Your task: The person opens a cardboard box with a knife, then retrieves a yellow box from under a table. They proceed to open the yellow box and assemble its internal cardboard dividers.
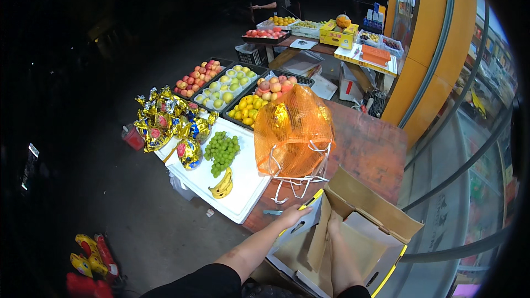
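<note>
A cardboard box [364, 243], brown inside with white and yellow outer edges, stands with its top open right in front of me. My left hand [294, 216] is closed on its left rim. Inside the box, my right hand [334, 225] holds an upright inner flap [318, 240]; the flap partly hides its fingers. Just beyond the box sits an orange mesh bag [295, 132] with white drawstrings, and gold-wrapped items show through the mesh. Left of the bag, a white foam board [245, 168] bears green grapes [222, 152], bananas [222, 184] and gold-foil-wrapped bundles [190, 153].
Trays of apples [197, 77], pale green fruit [227, 85], yellow fruit [245, 109] and peaches [276, 85] line the table's far side. Behind stands another fruit table [314, 49], with a person [262, 1] beyond. A glass-fronted case [441, 209] flanks the right.
</note>
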